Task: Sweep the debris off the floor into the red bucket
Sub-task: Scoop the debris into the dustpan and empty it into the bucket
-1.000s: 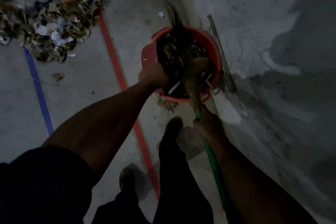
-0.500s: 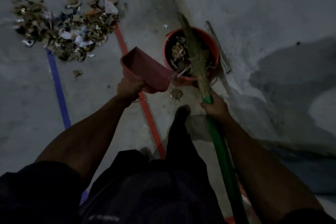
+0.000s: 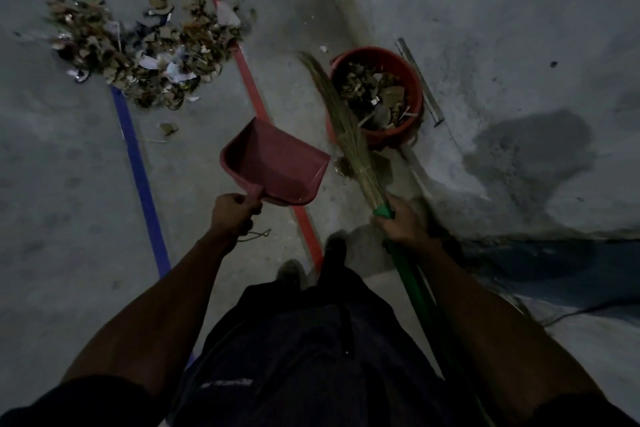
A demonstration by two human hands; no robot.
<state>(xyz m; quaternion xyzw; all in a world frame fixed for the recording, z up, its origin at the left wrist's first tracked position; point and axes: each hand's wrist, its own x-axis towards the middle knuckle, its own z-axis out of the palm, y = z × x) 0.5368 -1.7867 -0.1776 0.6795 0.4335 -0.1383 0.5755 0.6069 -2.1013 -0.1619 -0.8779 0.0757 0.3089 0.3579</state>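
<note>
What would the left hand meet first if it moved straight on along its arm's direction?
Probably only the dustpan that the left hand holds, then bare floor; depth is unclear.

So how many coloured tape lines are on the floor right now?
2: a blue line left, passing under the debris pile, and a red line between the pile and the bucket. None seems hidden.

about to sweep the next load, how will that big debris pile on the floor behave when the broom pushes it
The debris pile looks like dry leaves, paper scraps and card bits, so probably light and loose. It would likely scatter rather than slide as one mass; stray bits already lie around it. The broom has long thin bristles, so it probably flexes over flat scraps.
</note>
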